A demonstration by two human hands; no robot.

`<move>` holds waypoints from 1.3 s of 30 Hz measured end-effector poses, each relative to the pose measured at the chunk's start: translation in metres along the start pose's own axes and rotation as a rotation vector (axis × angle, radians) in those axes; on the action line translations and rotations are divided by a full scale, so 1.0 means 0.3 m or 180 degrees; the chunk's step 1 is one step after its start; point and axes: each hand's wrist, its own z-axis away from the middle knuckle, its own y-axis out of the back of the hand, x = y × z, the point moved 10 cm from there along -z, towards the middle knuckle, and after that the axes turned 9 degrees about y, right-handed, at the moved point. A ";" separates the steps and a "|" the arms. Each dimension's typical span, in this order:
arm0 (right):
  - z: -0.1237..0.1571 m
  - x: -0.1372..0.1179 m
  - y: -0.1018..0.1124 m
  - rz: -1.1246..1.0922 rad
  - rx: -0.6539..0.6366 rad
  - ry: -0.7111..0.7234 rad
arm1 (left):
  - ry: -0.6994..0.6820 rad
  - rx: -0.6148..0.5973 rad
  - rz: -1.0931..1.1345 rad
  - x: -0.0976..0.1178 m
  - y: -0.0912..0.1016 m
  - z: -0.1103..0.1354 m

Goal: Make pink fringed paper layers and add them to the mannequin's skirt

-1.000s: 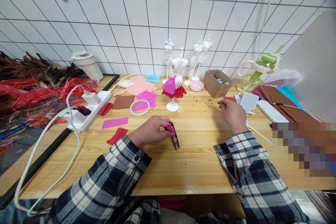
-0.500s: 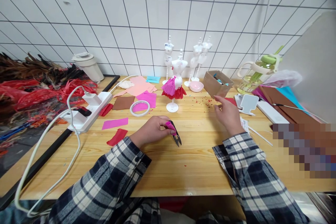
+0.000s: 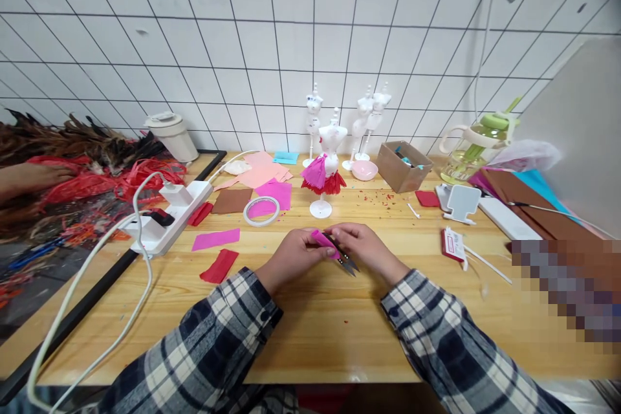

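My left hand (image 3: 298,255) is closed on a rolled or folded piece of magenta crepe paper (image 3: 322,240). Black thread snips (image 3: 345,261) lie right against the paper, blades pointing down and right. The fingers of my right hand (image 3: 366,247) are curled round the handle end of the snips, close to my left fingertips. Just behind my hands stands a small white dress form (image 3: 332,139) wearing a magenta paper piece (image 3: 315,173) over a red fringed skirt (image 3: 334,184). A white tape roll (image 3: 247,212) lies to its left, partly over a magenta sheet (image 3: 284,194).
Red (image 3: 219,266) and magenta (image 3: 216,239) paper strips lie at left, by a power strip (image 3: 194,197) with looping cables. More dress forms, a pink bowl (image 3: 364,170) and a cardboard box (image 3: 398,174) stand behind. At far left, another person's hand (image 3: 33,178) is among feathers.
My right hand has come from near the box to the snips beside my left hand. Another person's hand has appeared at the far left. The view has tilted up slightly.
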 end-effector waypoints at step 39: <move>0.013 0.137 0.034 -0.0957 0.0426 -0.0841 | 0.0294 0.1258 0.0616 -0.117 0.172 -0.081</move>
